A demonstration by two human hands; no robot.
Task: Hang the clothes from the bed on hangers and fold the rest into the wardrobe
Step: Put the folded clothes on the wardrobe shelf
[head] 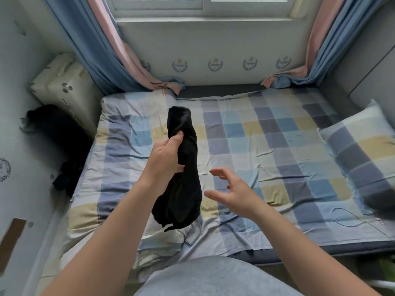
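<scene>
In the head view, a rolled black garment (186, 189) is gripped by the left hand (164, 159) above the checked bed (267, 146). The right hand (233, 191) is held with fingers spread, empty, at its 3 o'clock. Dark clothes (62, 142) are seen at 9 o'clock.

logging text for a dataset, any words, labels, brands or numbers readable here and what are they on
No text can be read in this view.
Tan tag at the far edge of the checked quilt: lettering too small and blurred to read.
Crest emblems on the wall under the window: pictures only, no legible words.
Black garment held in the left hand: no label visible.
</scene>
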